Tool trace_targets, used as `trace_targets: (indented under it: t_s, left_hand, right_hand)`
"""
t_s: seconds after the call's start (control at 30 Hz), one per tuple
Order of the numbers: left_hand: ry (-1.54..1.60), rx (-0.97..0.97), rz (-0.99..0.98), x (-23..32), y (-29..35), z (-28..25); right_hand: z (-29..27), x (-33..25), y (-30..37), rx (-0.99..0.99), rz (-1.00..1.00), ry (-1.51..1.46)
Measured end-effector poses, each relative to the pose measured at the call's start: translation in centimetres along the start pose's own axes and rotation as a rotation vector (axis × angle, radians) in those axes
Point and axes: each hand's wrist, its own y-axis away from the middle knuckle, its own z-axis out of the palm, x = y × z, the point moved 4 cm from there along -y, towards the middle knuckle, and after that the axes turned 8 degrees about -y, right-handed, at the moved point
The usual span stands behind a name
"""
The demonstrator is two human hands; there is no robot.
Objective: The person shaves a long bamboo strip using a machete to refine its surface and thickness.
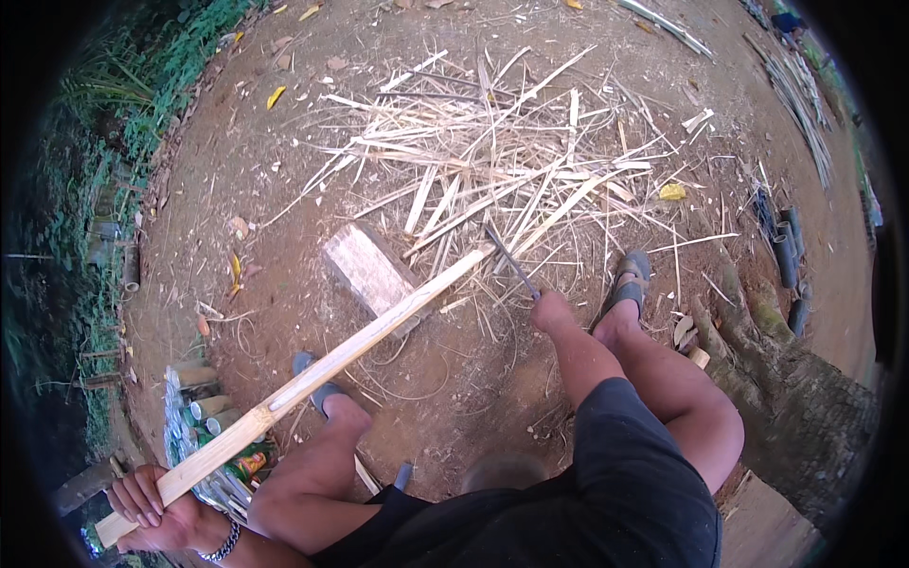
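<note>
A long, pale split bamboo slat (331, 364) slants across the front of me from lower left to upper middle. My left hand (156, 511), with a chain bracelet on its wrist, is closed round the slat's near end. Under its far part lies a squared wooden block (365, 270). My right hand (554, 312) grips a knife with a narrow dark blade (511, 260). That blade crosses the slat's far end; whether it cuts in, I cannot tell. Thin pale strips (559, 213) continue past it in the same direction.
A heap of bamboo shavings and strips (454, 142) covers the dirt beyond the block. Thick tree roots (786, 398) rise at right, near dark tubes (786, 251). Cut bamboo pieces and bottles (213, 417) lie at left. Long poles (795, 104) rest at far right.
</note>
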Motion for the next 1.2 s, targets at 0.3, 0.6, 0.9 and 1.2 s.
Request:
trace_targets:
  t_s: [0.3, 0.6, 0.9, 1.2]
  left_hand:
    - [-0.058, -0.109, 0.051, -0.2, 2.0, 3.9]
    - [0.057, -0.280, 0.094, 0.8, 5.7, 6.6]
    - [0.035, -0.196, 0.112, 1.2, 8.0, 5.6]
    - [0.046, -0.265, 0.129, 1.0, 7.8, 8.9]
  right_hand:
    - [3.5, -2.7, 6.9, 0.010, -0.035, -0.236]
    - [0.5, -13.7, 20.4, -0.124, -0.263, -0.210]
    - [0.5, -11.1, 20.4, -0.110, -0.348, -0.073]
    - [-2.1, -18.0, 25.9, -0.255, -0.341, -0.199]
